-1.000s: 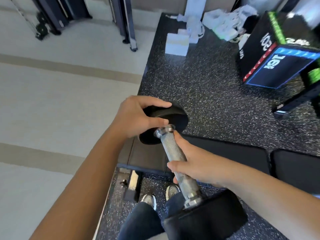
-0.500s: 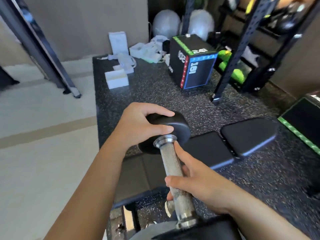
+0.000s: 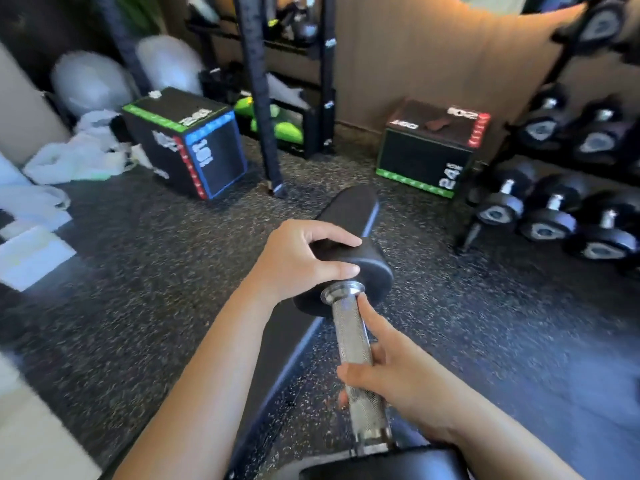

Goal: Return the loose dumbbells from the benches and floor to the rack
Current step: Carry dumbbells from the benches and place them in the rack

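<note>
Speckled rubber floor (image 3: 138,271) — tan wall (image 3: 415,64)

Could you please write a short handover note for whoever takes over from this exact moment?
Left hand: grips the far head of the dumbbell from above.
Right hand: wrapped round its metal handle.
Position: the dumbbell is held up over the bench. The rack stands ahead to the right, with other dumbbells on its shelves.
Done: this dumbbell is picked up.
Left: carry it to the rack and set it down. This view does not show whether more lie loose.
</note>
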`<action>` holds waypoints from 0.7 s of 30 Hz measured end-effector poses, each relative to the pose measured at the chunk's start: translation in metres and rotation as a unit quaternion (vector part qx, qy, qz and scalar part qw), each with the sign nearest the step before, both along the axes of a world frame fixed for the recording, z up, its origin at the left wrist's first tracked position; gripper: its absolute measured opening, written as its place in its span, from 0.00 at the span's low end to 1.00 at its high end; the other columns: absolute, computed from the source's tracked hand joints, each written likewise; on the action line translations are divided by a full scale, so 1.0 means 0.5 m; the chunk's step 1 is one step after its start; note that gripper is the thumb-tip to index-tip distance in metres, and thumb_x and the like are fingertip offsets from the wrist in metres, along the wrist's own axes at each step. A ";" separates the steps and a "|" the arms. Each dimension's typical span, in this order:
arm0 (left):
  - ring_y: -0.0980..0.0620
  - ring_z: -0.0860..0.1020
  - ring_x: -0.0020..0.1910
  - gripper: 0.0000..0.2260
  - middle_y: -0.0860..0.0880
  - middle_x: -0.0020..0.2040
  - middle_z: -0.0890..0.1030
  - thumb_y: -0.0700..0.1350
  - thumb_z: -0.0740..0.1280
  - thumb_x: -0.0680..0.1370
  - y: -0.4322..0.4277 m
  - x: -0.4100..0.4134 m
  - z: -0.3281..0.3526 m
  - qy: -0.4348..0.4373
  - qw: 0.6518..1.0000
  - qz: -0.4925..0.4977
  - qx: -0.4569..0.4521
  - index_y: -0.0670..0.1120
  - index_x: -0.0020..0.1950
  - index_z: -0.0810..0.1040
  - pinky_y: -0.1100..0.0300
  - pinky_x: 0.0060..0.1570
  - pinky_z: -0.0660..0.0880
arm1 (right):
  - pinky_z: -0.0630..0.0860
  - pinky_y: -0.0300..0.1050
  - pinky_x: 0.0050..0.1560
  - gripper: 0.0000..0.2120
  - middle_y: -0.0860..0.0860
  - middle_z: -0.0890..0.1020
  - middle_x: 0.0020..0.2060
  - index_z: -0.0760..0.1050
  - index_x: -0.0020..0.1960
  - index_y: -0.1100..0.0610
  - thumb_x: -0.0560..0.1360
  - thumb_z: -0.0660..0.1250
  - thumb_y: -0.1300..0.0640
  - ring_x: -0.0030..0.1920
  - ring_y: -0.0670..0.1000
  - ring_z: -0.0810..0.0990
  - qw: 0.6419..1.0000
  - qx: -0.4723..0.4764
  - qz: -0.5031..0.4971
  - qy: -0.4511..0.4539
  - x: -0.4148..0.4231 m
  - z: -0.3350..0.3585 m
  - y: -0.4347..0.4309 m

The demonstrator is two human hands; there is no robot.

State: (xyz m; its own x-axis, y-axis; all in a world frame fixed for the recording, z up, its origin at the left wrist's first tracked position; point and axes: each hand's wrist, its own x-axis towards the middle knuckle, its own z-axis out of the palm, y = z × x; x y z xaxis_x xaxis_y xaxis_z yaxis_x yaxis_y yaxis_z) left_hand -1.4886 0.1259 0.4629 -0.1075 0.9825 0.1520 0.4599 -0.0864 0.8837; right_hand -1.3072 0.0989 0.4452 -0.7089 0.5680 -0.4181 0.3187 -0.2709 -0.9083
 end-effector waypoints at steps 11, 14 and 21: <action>0.65 0.79 0.47 0.15 0.65 0.43 0.81 0.49 0.76 0.59 0.319 0.417 0.049 0.050 0.973 -0.213 0.070 0.64 0.41 0.80 0.62 0.52 0.75 | 0.79 0.55 0.46 0.45 0.45 0.76 0.44 0.43 0.70 0.32 0.72 0.68 0.64 0.35 0.51 0.81 0.965 0.038 -0.258 0.009 0.345 -0.015 0.177; 0.63 0.79 0.48 0.15 0.62 0.44 0.82 0.49 0.75 0.59 0.383 0.526 0.043 0.038 0.963 -0.259 0.072 0.62 0.42 0.80 0.58 0.54 0.75 | 0.80 0.47 0.40 0.45 0.42 0.78 0.37 0.44 0.70 0.32 0.72 0.67 0.64 0.33 0.48 0.81 0.949 0.040 -0.312 0.024 0.434 -0.023 0.216; 0.62 0.79 0.48 0.15 0.61 0.45 0.82 0.50 0.75 0.59 0.532 0.722 0.009 0.030 0.937 -0.344 0.044 0.62 0.43 0.80 0.55 0.55 0.76 | 0.81 0.52 0.44 0.44 0.46 0.78 0.38 0.46 0.65 0.29 0.71 0.67 0.67 0.37 0.51 0.81 0.917 0.032 -0.397 0.015 0.579 -0.034 0.315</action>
